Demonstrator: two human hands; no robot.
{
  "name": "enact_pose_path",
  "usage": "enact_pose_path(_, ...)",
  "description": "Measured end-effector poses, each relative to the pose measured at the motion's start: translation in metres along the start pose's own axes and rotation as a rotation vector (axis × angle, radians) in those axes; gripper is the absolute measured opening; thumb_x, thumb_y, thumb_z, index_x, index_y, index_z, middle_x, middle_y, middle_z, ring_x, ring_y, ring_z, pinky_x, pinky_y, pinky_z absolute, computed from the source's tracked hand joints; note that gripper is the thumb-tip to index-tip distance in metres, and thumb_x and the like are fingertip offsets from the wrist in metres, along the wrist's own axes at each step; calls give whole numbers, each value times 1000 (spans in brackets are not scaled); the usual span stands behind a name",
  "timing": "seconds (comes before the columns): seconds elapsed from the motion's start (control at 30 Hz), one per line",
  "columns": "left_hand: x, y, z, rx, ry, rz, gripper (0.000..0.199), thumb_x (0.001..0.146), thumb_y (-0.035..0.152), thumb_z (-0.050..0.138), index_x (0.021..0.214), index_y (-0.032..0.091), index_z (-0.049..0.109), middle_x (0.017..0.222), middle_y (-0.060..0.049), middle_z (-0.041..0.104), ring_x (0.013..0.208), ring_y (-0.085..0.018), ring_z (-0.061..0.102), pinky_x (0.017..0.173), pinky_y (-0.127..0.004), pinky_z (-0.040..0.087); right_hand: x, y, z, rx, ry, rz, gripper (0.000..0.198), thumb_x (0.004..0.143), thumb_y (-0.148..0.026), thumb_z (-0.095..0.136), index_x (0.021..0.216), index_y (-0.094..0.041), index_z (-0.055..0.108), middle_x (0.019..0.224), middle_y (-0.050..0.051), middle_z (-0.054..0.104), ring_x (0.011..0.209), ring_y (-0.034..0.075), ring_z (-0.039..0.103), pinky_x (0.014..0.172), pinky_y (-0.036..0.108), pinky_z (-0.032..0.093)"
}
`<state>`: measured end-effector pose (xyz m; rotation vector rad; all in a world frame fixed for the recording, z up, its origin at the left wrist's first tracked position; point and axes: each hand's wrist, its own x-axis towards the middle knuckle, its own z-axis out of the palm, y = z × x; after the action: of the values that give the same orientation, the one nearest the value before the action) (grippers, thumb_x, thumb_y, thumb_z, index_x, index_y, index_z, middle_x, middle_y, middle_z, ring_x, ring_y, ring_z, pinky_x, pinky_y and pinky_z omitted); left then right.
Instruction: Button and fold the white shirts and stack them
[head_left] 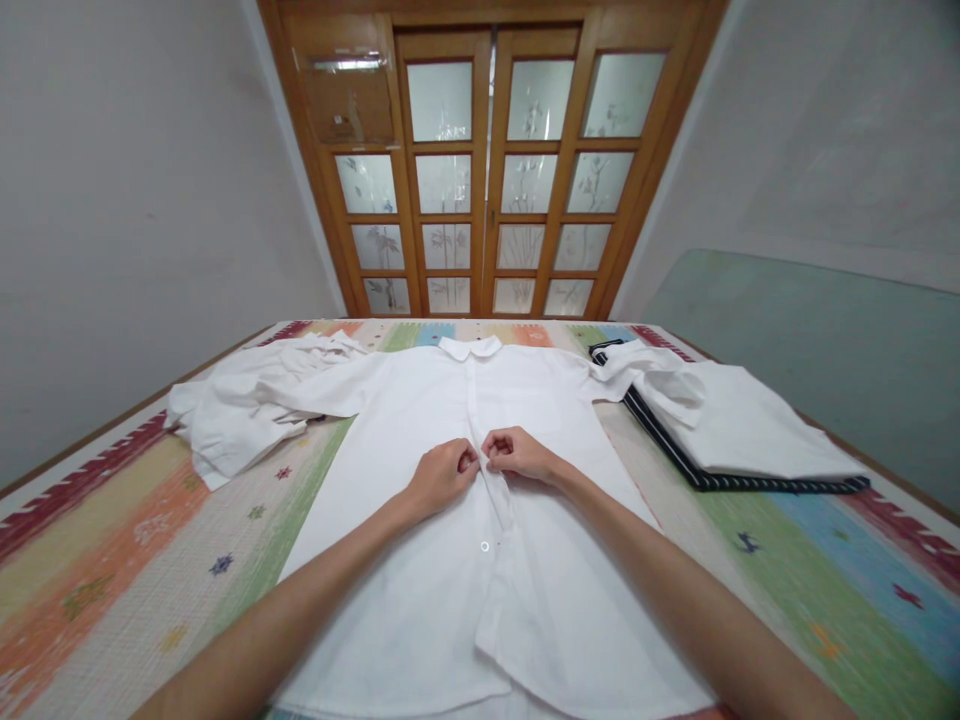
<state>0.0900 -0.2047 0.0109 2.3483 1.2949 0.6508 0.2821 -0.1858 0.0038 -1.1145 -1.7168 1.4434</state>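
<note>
A white button-up shirt (420, 590) lies spread out with its collar at the far end and its sleeves out to both sides. At mid-length of its front opening, my left hand (444, 472) and my right hand (519, 454) pinch the placket from either side, fingertips almost meeting. Whatever button sits between the fingers is hidden. Below my hands the two front edges lie apart, and a small white button (484, 547) shows on the left panel. Above them the front lies together up to the collar (469, 347).
A crumpled pile of white cloth (247, 400) lies at the left, touching the sleeve. Folded white garments (750, 420) rest on a black striped cloth (697, 476) at the right. The colourful striped cover (247, 540) lies underneath. Wooden glass-paned doors (491, 180) stand behind.
</note>
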Motion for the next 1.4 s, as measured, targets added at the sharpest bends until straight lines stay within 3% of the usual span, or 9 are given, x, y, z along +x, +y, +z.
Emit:
enact_pose_path(0.4, 3, -3, -7, -289, 24, -39, 11, 79, 23, 57, 77, 16, 65, 68, 0, 63, 63, -13, 55, 61, -23, 41, 0, -1, 3, -47, 32, -5, 15, 55, -15, 58, 70, -16, 61, 49, -8, 53, 43, 6, 41, 45, 19, 30)
enact_pose_path(0.73, -2, 6, -13, -509, -94, -280, 15, 82, 29, 57, 85, 16, 64, 47, 7, 52, 32, -5, 40, 35, -16, 29, -1, -3, 5, -46, 67, 36, 13, 62, -20, 60, 71, -15, 66, 47, -7, 53, 38, 6, 40, 40, 19, 27)
enact_pose_path(0.97, 0, 3, -9, -590, -128, -404, 19, 82, 26, 58, 96, 14, 62, 47, 6, 55, 29, -6, 43, 34, -16, 29, -3, -9, 7, -75, 52, 10, 17, 66, -25, 59, 75, -14, 68, 51, -4, 60, 36, 5, 41, 37, 19, 29)
enact_pose_path(1.07, 0, 5, -8, -463, -92, -354, 17, 79, 21, 57, 92, 14, 66, 52, 4, 57, 36, -8, 48, 40, -18, 36, -3, -9, 7, -86, 75, 6, 14, 62, -18, 58, 74, -15, 65, 51, -5, 60, 36, 6, 42, 38, 18, 31)
enact_pose_path(1.23, 1, 5, -3, -145, 97, -101, 18, 69, 12, 60, 83, 16, 72, 79, -3, 66, 71, -13, 59, 69, -24, 47, -2, -4, 7, -108, 91, 13, 10, 61, -16, 59, 70, -16, 63, 49, -6, 58, 35, 6, 42, 37, 18, 31)
enact_pose_path(1.4, 4, 3, 0, -94, 65, -62, 19, 71, 11, 56, 82, 15, 72, 75, -3, 63, 72, -15, 59, 70, -25, 46, 0, 1, 6, -121, 83, -16, 7, 63, -20, 62, 69, -16, 63, 50, -6, 57, 37, 6, 44, 39, 19, 32)
